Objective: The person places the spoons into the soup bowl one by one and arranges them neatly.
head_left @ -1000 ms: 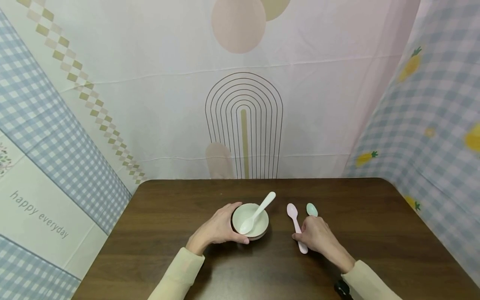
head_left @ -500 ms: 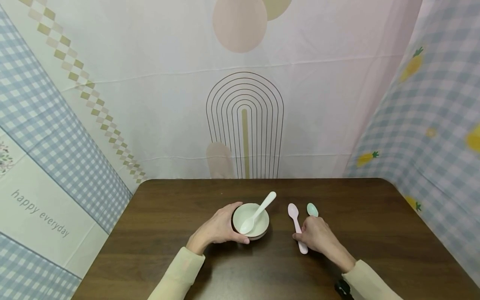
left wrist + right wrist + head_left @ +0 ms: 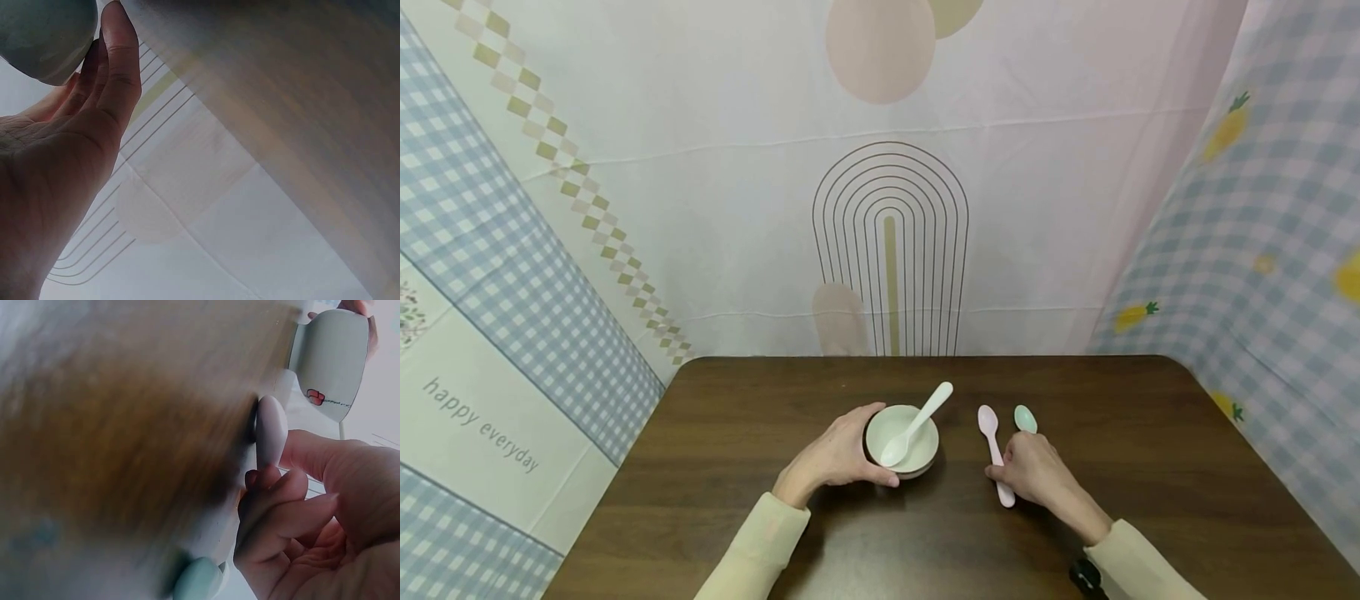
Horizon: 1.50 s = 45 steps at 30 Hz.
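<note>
A small pale bowl (image 3: 883,423) stands mid-table with a white spoon (image 3: 925,417) leaning in it, handle up to the right. My left hand (image 3: 838,450) grips the bowl's left side, fingers behind and thumb in front; the left wrist view has the fingers against the bowl's wall (image 3: 47,37). On the right, my right hand (image 3: 1036,471) pinches the handle of a pink spoon (image 3: 988,423) lying on the table. The right wrist view shows thumb and forefinger at its handle end (image 3: 270,431). A mint green spoon (image 3: 1025,418) lies just beyond that hand, its handle hidden.
The dark wooden table (image 3: 737,417) runs back to a white patterned cloth (image 3: 737,242). Checked cloth hangs at both sides. A black band (image 3: 1086,577) shows by the right sleeve (image 3: 1138,558).
The scoop end of the pink spoon has swung very slightly right. Both hands, the bowl and the other spoons hold their places.
</note>
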Tool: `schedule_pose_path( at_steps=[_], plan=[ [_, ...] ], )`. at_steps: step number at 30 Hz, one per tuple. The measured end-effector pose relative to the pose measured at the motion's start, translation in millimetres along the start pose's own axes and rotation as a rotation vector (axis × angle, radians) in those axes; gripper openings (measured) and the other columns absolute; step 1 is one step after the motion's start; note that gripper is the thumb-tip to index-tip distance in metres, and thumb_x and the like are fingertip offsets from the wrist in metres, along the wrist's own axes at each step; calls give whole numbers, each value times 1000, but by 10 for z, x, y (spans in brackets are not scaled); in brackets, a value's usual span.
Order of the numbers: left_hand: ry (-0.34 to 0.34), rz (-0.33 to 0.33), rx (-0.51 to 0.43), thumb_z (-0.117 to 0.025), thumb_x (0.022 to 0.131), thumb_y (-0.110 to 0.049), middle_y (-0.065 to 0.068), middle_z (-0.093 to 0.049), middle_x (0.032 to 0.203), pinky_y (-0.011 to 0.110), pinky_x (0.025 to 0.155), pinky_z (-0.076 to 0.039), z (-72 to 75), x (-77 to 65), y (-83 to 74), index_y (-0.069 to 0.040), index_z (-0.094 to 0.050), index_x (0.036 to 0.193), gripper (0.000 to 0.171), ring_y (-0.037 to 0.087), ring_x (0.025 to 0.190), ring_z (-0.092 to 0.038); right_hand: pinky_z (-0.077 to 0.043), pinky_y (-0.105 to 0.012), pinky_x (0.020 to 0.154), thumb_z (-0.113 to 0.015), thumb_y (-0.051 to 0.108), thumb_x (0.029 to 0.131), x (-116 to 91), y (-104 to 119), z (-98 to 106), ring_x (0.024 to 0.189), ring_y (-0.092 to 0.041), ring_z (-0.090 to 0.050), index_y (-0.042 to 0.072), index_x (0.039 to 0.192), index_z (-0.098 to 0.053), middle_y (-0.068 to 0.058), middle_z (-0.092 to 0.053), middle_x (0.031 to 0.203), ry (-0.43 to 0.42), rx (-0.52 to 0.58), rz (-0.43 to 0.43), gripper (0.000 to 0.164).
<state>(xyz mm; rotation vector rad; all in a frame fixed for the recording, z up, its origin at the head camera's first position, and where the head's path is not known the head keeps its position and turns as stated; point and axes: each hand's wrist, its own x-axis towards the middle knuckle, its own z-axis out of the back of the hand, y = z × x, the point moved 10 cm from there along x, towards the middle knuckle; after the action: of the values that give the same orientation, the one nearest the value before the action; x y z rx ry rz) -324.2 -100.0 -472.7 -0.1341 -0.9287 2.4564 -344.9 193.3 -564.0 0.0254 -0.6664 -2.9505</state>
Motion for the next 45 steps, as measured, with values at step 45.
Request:
schedule_pose_path(
  at_steps=[45],
  plan=[
    [3,17,-24,-103,68,-40,13,-67,145,51,111,-53,4,-20,5,-5,-52,155,107,28,130,-66,-43,-29,52,-88,26,87,-131,174,72,51,-11,-55,17,54,-63,7,-58,48,84,96,-54,43]
  ],
)
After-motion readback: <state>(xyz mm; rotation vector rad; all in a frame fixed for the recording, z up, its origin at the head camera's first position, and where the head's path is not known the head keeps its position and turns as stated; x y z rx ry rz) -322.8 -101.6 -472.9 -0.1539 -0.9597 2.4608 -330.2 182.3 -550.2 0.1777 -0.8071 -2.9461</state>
